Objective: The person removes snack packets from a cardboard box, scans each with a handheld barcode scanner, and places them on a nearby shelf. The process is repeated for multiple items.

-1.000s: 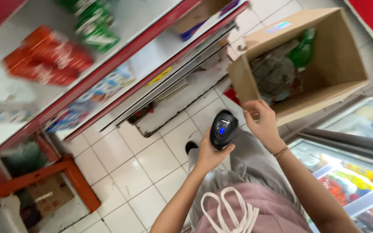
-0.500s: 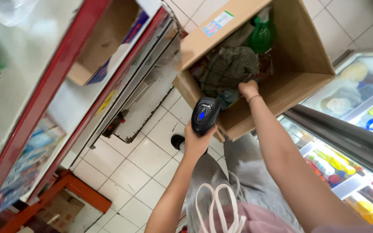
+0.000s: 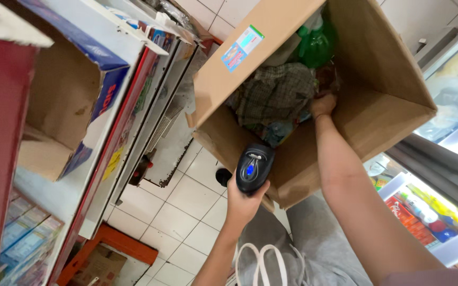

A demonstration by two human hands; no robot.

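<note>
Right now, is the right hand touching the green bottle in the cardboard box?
Apart. The head view shows the right hand down among the box's contents beside the checked cloth, with a clear gap up to the green bottle in the cardboard box.

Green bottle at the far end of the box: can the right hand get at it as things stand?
Probably yes: the right hand is already inside the open cardboard box, beside the green bottle, with only crumpled checked cloth nearby.

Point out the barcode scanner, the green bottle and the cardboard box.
barcode scanner [image 3: 253, 168], head view, top of its black head.
green bottle [image 3: 316, 42], head view, its body.
cardboard box [image 3: 382, 63], head view, inner right wall.
</note>
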